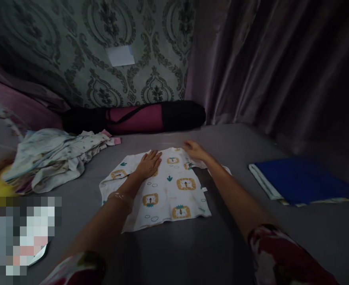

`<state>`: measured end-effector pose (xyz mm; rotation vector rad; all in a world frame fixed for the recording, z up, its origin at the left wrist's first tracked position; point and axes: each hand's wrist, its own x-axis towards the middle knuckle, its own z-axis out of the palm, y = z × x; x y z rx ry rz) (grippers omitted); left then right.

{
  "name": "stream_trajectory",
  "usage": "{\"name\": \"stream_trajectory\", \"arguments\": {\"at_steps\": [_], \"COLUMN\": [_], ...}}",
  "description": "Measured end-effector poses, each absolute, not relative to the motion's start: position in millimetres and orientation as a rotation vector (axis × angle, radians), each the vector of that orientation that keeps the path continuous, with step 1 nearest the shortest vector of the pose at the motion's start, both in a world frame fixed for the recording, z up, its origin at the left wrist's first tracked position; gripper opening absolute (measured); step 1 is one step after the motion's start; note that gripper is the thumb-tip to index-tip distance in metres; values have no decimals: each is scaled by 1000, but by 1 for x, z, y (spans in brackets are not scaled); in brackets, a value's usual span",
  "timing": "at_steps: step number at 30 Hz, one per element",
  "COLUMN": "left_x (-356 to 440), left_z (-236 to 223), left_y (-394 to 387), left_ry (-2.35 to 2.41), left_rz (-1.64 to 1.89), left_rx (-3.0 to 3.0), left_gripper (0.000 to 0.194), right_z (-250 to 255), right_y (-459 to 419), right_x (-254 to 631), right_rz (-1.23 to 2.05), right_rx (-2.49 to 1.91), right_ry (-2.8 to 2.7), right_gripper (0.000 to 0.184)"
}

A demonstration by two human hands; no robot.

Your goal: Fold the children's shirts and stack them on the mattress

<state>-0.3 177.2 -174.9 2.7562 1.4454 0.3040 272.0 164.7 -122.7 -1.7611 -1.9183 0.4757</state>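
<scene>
Two bare hands are attending to one white printed shirt (pixel 168 192), which is lying mid-view on a grey sheet (pixel 234 134), directly ahead of the person. Step in hand, by judgement: straightening the cloth.

Doing it well, left to right. Left-hand sleeve (pixel 115 176) is showing a crease; it is probably wanting a light outward pull, then a flat stroke. Upper middle: an anchoring palm is likely serving best when its weight is spreading evenly, firm enough to stop sliding, not so hard that it is dragging wrinkles. Near hem (pixel 165 221) is running at a slant, so squaring it is seeming worthwhile. Far right corner: easing the edge outward, rather than tugging, is likely sparing the shape. Right-hand sleeve (pixel 226 170) is lying partly behind the right forearm (pixel 230 186); a check for hidden folds is looking wise.

Hands, left to right. Heap of clothes (pixel 64 154) is sitting far left, untouched. Left hand (pixel 149 164) is resting palm down on the upper shirt, fingers reaching forward, slightly parted, gripping nothing. Right hand (pixel 194 150) is hanging at the far right corner, fingers curling; fingertips are blurring, so cannot tell whether they are pinching the edge. Folded blue cloth (pixel 302 180) is lying well apart, far right.
</scene>
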Motion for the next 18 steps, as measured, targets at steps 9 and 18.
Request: {"name": "stream_trajectory", "arguments": {"at_steps": [9,18], "left_x": [39,130], "left_z": [-145,-172], "left_y": [163,165], "left_ry": [1509,1063], "left_rz": [276,715], "left_rx": [2854,2669], "left_gripper": [42,37], "right_z": [-83,-92], "right_y": [64,56], "right_x": [384,368], "right_rz": [938,807], "right_rx": [-2194,-2101], "right_ry": [-2009,-1979], "right_gripper": [42,37]}}
